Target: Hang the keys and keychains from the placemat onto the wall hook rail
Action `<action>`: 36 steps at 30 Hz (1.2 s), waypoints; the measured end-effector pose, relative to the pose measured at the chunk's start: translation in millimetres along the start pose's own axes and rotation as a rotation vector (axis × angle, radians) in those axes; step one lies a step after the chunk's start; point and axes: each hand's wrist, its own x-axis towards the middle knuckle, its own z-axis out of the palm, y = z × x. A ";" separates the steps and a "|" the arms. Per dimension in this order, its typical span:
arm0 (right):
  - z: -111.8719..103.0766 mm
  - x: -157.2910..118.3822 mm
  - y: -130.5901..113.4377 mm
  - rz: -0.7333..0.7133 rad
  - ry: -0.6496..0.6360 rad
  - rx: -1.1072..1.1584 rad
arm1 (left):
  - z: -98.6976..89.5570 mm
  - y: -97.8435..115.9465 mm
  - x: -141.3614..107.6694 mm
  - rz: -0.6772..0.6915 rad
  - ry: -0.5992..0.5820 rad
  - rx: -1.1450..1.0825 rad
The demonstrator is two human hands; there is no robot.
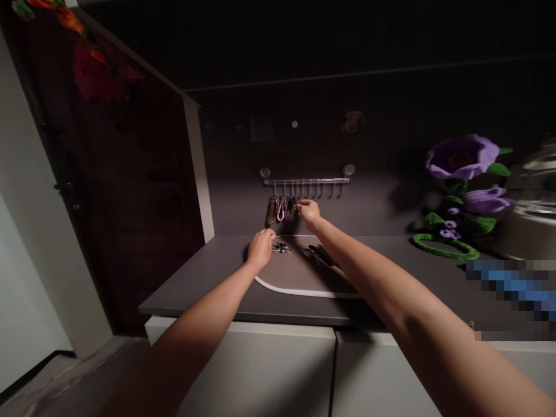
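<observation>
Hanging items: a clear plastic rail with small hooks is fixed to the dark wall panel by 2 round, clear mounts, 1 at each end. Toward its left end hang a long brown key holder, a pink looped strap and a black key fob. The separate hooks appear to keep these apart and within reach.

Items below: a brown mat with a white rim lies flat on the grey worktop. Silver metal keys and rings rest on its left part; dark keys rest farther right, partly screened by the right forearm. The mat probably serves to gather loose pieces under the rail.

Right hand: raised to hook level beside the black key fob, arm extended forward and inward, palm side turned left. Thumb and forefinger are nearly together, a pose suited to small parts; whether they grip anything cannot be told.

Left hand: lower, over the mat's left edge, just beside the silver metal keys and rings. The forearm slopes up and inward, back of the hand uppermost. Fingers are bent and partly closed; any hold is hidden.
</observation>
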 end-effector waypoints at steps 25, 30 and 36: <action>-44.4 -96.7 19.4 -0.424 -0.484 -0.998 | 2.0 -3.9 0.2 0.235 -0.260 0.162; -39.7 -96.4 24.1 -0.418 -0.502 -1.044 | -0.8 -0.2 1.2 0.312 -0.291 0.216; -37.9 -96.0 26.1 -0.375 -0.529 -1.059 | -2.6 2.4 1.7 0.351 -0.308 0.267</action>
